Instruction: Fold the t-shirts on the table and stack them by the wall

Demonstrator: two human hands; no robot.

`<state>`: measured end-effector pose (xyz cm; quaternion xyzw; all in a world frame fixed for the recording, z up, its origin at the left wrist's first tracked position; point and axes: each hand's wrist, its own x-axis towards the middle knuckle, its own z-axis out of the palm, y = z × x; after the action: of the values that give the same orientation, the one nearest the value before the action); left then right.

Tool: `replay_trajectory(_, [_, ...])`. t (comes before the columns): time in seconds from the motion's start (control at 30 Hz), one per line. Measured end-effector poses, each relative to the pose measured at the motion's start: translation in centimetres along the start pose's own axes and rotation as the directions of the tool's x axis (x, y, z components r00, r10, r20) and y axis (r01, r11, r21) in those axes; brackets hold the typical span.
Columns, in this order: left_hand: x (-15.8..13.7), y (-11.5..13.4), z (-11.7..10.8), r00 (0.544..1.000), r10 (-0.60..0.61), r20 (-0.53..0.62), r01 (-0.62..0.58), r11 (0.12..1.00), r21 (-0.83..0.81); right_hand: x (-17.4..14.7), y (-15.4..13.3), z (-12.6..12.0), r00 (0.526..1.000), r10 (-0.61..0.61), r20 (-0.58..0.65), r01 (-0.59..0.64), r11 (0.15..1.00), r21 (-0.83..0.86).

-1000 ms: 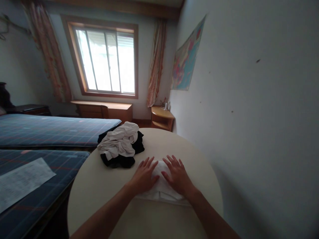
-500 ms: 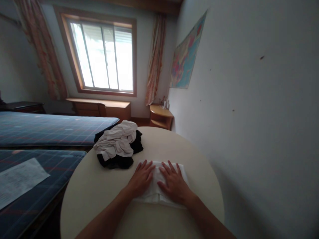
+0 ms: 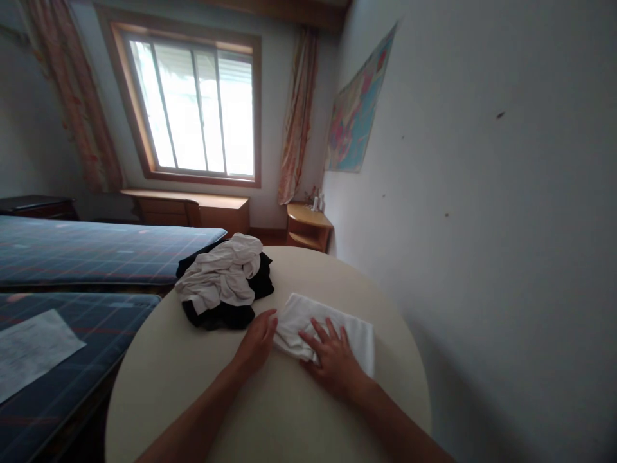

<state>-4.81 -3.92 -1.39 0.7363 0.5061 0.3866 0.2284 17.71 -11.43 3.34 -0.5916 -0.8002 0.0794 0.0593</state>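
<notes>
A folded white cloth (image 3: 359, 331), which looks like a garment, lies turned at an angle on the round cream table (image 3: 193, 386). My right hand (image 3: 332, 357) rests flat on it with the fingers spread. At the cloth's left edge stands my left hand (image 3: 258, 337), turned on its side with the fingers stretched out, touching or almost touching the fabric. Beyond my left hand is a loose heap of clothes, a crumpled off-white garment (image 3: 216, 276) on top of black clothing (image 3: 226, 317).
Left of the table are two beds with blue plaid mattresses (image 3: 96, 251); a sheet of paper (image 3: 36, 350) lies on the nearer one. A white wall (image 3: 482, 289) with a map (image 3: 359, 106) runs along the right. A small corner shelf (image 3: 311, 222) stands behind the table.
The white cloth has been rotated clockwise and shifted slightly away. My left hand has come off its top to its left edge; my right hand stays on it.
</notes>
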Motion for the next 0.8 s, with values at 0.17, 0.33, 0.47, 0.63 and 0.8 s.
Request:
replay_trajectory(0.17, [-1.0, -0.2, 1.1, 0.982, 0.063, 0.175, -0.125, 0.921, 0.369, 3.5, 3.3, 0.4, 0.949, 0.299, -0.099, -0.306, 0.95, -0.056])
replay_trajectory(0.33, [-1.5, 0.0, 1.2, 0.965, 0.069, 0.255, -0.192, 0.846, 0.497, 8.0, 7.1, 0.2, 0.839, 0.525, -0.141, -0.538, 0.84, -0.069])
replay_trajectory(0.47, [-1.5, -0.1, 1.1, 0.96, 0.083, 0.268, -0.208, 0.854, 0.476, 11.0, 9.8, -0.5, 0.762, 0.631, -0.146, -0.645, 0.759, -0.083])
replay_trajectory(0.63, [-1.5, 0.2, 1.0, 0.956, 0.052, 0.287, -0.186, 0.867, 0.462, 13.8, 12.6, -0.9, 0.688, 0.706, -0.17, -0.721, 0.692, -0.045])
replay_trajectory(0.8, [-1.4, 0.5, 0.9, 0.952, 0.023, 0.304, -0.169, 0.871, 0.462, 16.4, 15.2, -0.9, 0.635, 0.755, -0.163, -0.765, 0.644, -0.001])
